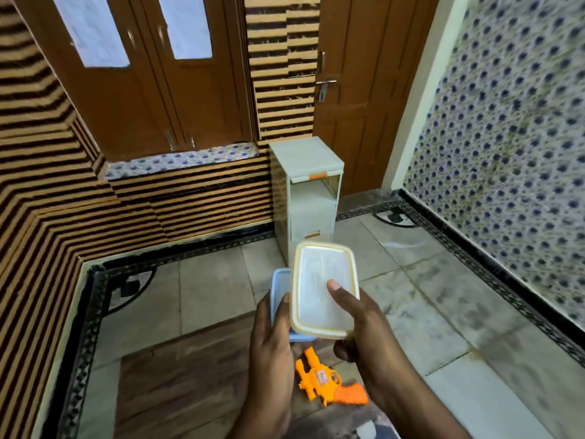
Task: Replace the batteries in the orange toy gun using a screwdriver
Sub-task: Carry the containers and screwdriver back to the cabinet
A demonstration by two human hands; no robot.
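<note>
One toy gun (329,380), apparently two boxes (323,289).

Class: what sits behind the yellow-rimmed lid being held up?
A blue box, gripped by the left hand, peeks out left of the lid. The lid, held by the right hand, covers the box's inside; contents cannot be seen.
</note>
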